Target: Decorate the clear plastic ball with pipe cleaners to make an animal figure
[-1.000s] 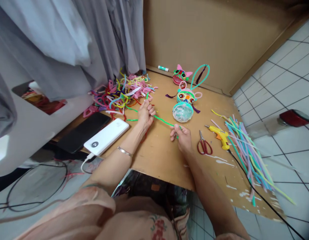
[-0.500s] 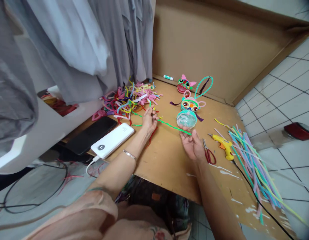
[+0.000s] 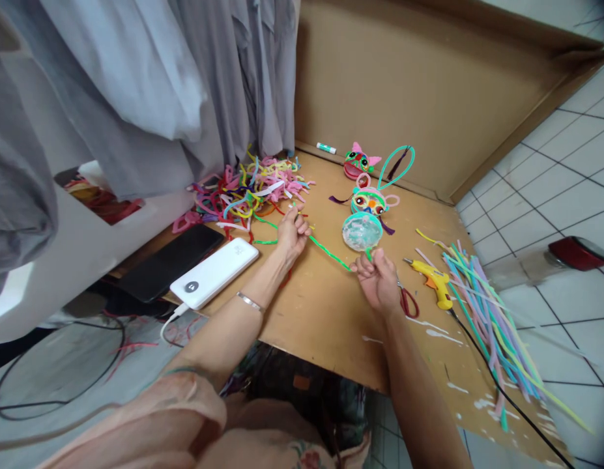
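Note:
A green pipe cleaner (image 3: pixel 330 253) stretches between my two hands above the table. My left hand (image 3: pixel 294 233) is closed on one end of it, beside the tangled heap of coloured pipe cleaners (image 3: pixel 253 192). My right hand (image 3: pixel 376 279) is closed round the other end, with a short green tip poking up by the thumb. Just beyond my right hand lies a round turquoise-rimmed piece (image 3: pixel 362 232) with a cloudy middle. Behind it stands an animal-face ornament (image 3: pixel 369 200) with pink ring ears, and farther back a red and green one (image 3: pixel 359 163) with pink pointed ears.
Right of my hand lie red-handled scissors (image 3: pixel 409 304), partly hidden, and a yellow glue gun (image 3: pixel 436 284) with a black cord. A bundle of pastel pipe cleaners (image 3: pixel 482 312) lies at the right edge. A white power bank (image 3: pixel 216 272) and black phone (image 3: pixel 174 262) are at left.
My right hand has curled its fingers round the green pipe cleaner, which lay across its open fingers before. The left hand keeps its hold. The view has shifted slightly.

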Motion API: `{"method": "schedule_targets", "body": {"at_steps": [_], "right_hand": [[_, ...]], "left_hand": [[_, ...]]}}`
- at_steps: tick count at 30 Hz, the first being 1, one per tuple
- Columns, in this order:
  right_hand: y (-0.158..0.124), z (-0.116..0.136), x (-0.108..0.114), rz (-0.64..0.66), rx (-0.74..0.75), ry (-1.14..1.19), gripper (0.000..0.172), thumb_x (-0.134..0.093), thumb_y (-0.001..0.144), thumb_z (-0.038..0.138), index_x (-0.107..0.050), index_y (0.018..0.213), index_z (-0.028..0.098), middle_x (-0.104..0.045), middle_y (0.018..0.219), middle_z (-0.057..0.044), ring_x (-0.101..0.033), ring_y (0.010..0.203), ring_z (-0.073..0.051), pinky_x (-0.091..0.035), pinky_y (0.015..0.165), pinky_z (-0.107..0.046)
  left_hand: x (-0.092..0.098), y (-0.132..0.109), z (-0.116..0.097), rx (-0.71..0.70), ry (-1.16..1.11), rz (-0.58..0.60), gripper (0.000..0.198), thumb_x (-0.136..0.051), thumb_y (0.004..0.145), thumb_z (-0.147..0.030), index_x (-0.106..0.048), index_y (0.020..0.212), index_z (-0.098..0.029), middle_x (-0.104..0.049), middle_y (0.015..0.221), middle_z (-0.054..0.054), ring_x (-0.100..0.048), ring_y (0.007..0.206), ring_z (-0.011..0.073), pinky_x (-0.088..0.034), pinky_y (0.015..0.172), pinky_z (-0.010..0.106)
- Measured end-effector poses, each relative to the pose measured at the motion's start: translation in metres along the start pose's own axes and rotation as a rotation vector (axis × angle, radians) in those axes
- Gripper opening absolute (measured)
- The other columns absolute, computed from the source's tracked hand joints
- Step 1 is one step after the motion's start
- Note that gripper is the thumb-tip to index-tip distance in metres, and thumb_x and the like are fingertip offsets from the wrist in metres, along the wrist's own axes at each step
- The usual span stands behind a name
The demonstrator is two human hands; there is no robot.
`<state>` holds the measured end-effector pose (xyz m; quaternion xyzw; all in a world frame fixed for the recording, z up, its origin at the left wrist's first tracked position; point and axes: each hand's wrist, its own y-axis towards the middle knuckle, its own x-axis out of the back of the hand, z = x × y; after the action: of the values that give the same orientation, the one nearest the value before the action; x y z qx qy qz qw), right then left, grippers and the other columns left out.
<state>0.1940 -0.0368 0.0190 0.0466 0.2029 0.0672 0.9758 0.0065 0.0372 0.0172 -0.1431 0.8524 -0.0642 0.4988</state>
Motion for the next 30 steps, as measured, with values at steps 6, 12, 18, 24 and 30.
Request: {"method": "schedule_targets", "body": {"at_steps": [6,12,18,24,30], "right_hand": [[0.001,-0.007,0.005,0.042,-0.034,-0.071,0.037,-0.081,0.067,0.037,-0.057,0.090,0.022,-0.062,0.068,0.007,-0.031,0.044,-0.003,-0.045,0.056,-0.026],[0.003,-0.013,0.005,0.023,0.013,-0.057,0.040,-0.078,0.070,0.033,-0.049,0.097,0.025,-0.072,0.074,0.007,-0.027,0.037,-0.002,-0.041,0.050,-0.022],[0.003,-0.011,0.003,-0.012,0.009,-0.077,0.043,-0.077,0.069,0.036,-0.048,0.098,0.026,-0.071,0.070,0.008,-0.023,0.035,-0.002,-0.035,0.044,-0.022],[0.003,-0.010,0.003,-0.050,0.050,-0.086,0.045,-0.077,0.070,0.036,-0.050,0.104,0.026,-0.070,0.068,0.008,-0.023,0.035,-0.003,-0.033,0.043,-0.023],[0.001,-0.013,0.000,-0.051,0.051,-0.131,0.048,-0.077,0.070,0.041,-0.050,0.106,0.026,-0.069,0.069,0.007,-0.026,0.036,-0.004,-0.034,0.044,-0.024]], "left_hand": [[0.002,0.003,-0.008,0.032,0.041,0.016,0.021,-0.048,0.096,-0.017,-0.049,0.076,-0.016,-0.024,0.047,-0.013,-0.019,0.033,0.0020,-0.014,0.034,0.013],[-0.001,-0.018,0.009,-0.011,0.334,0.174,0.012,-0.056,0.091,-0.020,-0.059,0.081,-0.015,-0.024,0.044,-0.013,-0.016,0.033,0.0030,-0.010,0.036,0.015],[0.003,-0.043,0.046,-0.046,0.626,0.410,0.022,-0.073,0.081,-0.036,-0.071,0.085,-0.015,-0.029,0.042,-0.011,-0.021,0.038,0.0045,-0.016,0.042,0.019],[0.007,-0.038,0.040,0.045,0.623,0.484,0.040,-0.072,0.080,-0.050,-0.070,0.097,-0.014,-0.027,0.044,-0.012,-0.017,0.038,0.0048,-0.011,0.043,0.021],[0.006,-0.039,0.045,0.036,0.630,0.501,0.023,-0.067,0.081,-0.036,-0.068,0.082,-0.014,-0.037,0.049,-0.008,-0.028,0.041,0.0051,-0.019,0.044,0.020]]}}
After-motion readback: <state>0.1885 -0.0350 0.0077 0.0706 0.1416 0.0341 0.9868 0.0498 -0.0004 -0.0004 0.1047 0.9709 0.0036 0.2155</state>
